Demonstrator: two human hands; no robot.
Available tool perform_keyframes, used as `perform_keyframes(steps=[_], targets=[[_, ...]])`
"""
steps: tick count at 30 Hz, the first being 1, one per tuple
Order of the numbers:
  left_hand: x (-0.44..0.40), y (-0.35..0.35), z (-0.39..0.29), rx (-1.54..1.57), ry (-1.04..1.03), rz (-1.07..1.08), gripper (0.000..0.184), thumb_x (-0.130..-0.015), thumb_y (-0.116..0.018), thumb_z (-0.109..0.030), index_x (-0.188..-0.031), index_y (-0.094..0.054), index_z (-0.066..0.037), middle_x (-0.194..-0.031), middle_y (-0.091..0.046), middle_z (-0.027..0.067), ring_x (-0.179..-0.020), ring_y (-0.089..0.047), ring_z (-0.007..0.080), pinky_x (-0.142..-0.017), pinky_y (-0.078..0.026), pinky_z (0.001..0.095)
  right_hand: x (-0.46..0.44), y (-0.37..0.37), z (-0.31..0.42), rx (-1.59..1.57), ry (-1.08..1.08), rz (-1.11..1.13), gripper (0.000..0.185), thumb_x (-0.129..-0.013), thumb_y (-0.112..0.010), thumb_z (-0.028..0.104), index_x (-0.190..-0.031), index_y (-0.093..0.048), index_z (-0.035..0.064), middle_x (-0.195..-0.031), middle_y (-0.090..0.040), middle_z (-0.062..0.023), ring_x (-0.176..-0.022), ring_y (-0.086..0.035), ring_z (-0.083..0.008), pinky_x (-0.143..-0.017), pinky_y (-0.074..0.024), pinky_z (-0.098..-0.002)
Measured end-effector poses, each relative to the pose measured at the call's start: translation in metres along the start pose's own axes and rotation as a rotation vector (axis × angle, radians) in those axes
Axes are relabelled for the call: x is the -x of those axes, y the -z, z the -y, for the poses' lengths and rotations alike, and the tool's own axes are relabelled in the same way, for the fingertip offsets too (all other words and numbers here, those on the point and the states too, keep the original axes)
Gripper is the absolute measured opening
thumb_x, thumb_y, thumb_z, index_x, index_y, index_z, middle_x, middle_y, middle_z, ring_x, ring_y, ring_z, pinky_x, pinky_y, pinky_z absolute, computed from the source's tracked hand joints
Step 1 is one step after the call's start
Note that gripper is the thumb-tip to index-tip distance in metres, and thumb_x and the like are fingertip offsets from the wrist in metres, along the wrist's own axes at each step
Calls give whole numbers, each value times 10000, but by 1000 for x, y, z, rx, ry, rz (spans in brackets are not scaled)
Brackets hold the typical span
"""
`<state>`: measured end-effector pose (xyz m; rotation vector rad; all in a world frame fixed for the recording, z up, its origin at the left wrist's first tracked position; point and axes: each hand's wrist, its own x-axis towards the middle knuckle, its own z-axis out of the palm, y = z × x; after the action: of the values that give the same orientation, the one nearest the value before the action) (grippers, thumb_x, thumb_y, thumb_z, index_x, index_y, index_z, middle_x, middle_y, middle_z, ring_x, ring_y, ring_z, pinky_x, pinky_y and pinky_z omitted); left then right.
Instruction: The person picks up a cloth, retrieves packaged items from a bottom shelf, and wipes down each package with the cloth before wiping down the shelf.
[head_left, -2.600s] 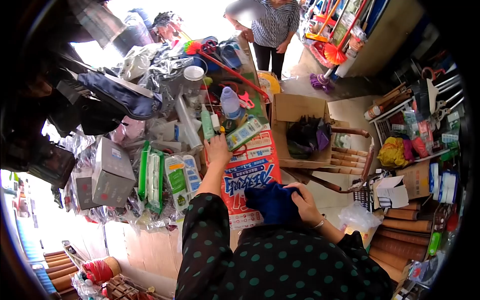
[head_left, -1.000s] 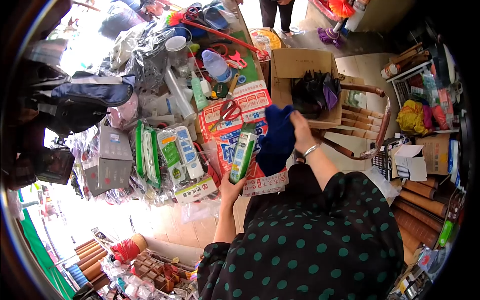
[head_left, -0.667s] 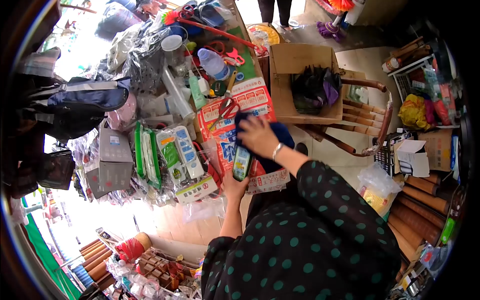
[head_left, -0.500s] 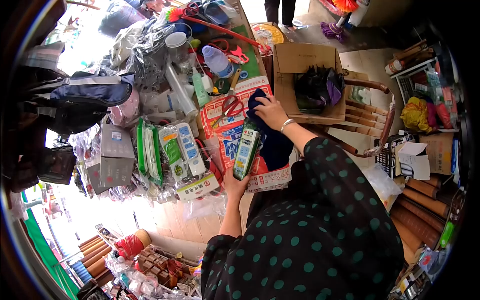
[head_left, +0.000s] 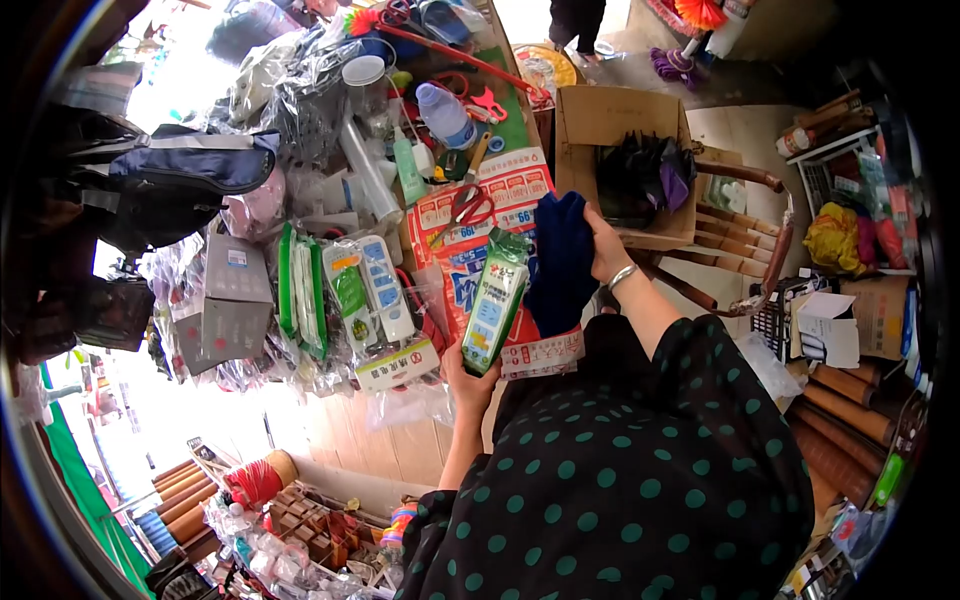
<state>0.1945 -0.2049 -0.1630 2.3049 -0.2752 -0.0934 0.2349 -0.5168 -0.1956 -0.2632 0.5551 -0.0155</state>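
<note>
My left hand (head_left: pixel 470 376) is closed around the lower end of a packaged power strip (head_left: pixel 491 310) in a green and white wrapper, tilted over a red printed sheet. In my right hand (head_left: pixel 608 250) is the edge of a dark blue cloth (head_left: pixel 562 262), which hangs down just right of the package. Red-handled scissors (head_left: pixel 472 205) lie on the red sheet (head_left: pixel 515 190) above the package. To the left, a white power strip (head_left: pixel 385 290) with blue sockets rests in clear plastic beside a green-wrapped one (head_left: pixel 350 300).
Bagged goods, a water bottle (head_left: pixel 447 118) and a grey box (head_left: pixel 225 300) crowd the table. An open cardboard box (head_left: pixel 625 120) holds black plastic, near a wooden chair (head_left: pixel 745 230). Another person's legs (head_left: pixel 577 22) show at the top.
My right hand has moved from on top of the cloth to its right edge. The cloth's upper part has shifted right, away from the package. The left hand keeps its hold.
</note>
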Motion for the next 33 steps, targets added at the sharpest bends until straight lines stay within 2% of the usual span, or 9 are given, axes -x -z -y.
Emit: perform_keyframes(steps=[3,11,13,14,16,20,28,32,33], targets=[[3,5,-11,-46,-79,-45,584,-587,-768,-112,-1105,-517,-14,-1003,-542,116,-916,-508,279,-808,-398,377,17,-18,-5,15,-152,132,390,-953,-418,371,-1174,-551,80,-1114,-618,-77,-1001,-600,-209,-890,-482,-349],[14,7,-7,-4,-89,-84,617,-575,-783,-122,-1124,-515,-43,-1025,-536,116,-969,-497,297,-861,-370,380,36,-51,-7,-31,-104,143,417,-959,-401,381,-1203,-528,68,-1159,-597,-81,-1028,-589,-211,-914,-469,-361],[19,5,2,286,162,12,603,-596,-768,-105,-1133,-506,-26,-1053,-541,93,-974,-517,233,-857,-399,337,37,-52,1,-35,-75,207,440,-963,-380,396,-1227,-511,70,-1188,-580,-82,-1068,-568,-215,-941,-450,-364],[19,8,-3,287,163,8,603,-596,-768,-105,-1133,-506,-26,-1053,-541,93,-974,-517,233,-857,-399,337,37,-51,2,-33,-78,209,440,-963,-380,396,-1227,-511,70,-1188,-580,-82,-1068,-568,-215,-941,-450,-364],[19,12,-15,581,287,113,586,-628,-737,-90,-1154,-493,-6,-1060,-546,64,-978,-521,172,-858,-415,293,36,-50,4,-66,-103,268,460,-965,-364,407,-1252,-490,70,-1222,-557,-81,-1109,-543,-221,-965,-429,-369],[21,12,-14,747,354,207,569,-659,-700,-80,-1177,-481,7,-1058,-552,50,-987,-520,148,-888,-407,287,41,-50,0,-68,-128,252,471,-965,-358,413,-1270,-475,72,-1242,-542,-81,-1126,-531,-225,-984,-411,-375],[26,9,-17,1015,462,399,758,-645,-741,-329,-1260,-445,2,-1131,-556,66,-1039,-509,155,-907,-384,279,51,-56,-29,-59,-313,306,479,-964,-353,406,-1291,-459,72,-1248,-545,-88,-1129,-535,-218,-991,-402,-376],[23,10,-20,1005,441,458,778,-643,-744,-372,-1259,-446,-1,-1124,-559,58,-1026,-515,155,-906,-383,284,62,-66,-49,147,-320,247,405,-960,-411,327,-1237,-508,48,-1128,-614,-78,-990,-604,-197,-899,-469,-358],[22,12,-22,1008,442,494,781,-643,-740,-382,-1261,-446,-5,-1123,-559,56,-1025,-514,153,-907,-383,286,63,-65,-55,189,-293,279,432,-931,-495,333,-1247,-498,38,-1163,-588,-66,-1067,-550,-168,-951,-411,-331]])
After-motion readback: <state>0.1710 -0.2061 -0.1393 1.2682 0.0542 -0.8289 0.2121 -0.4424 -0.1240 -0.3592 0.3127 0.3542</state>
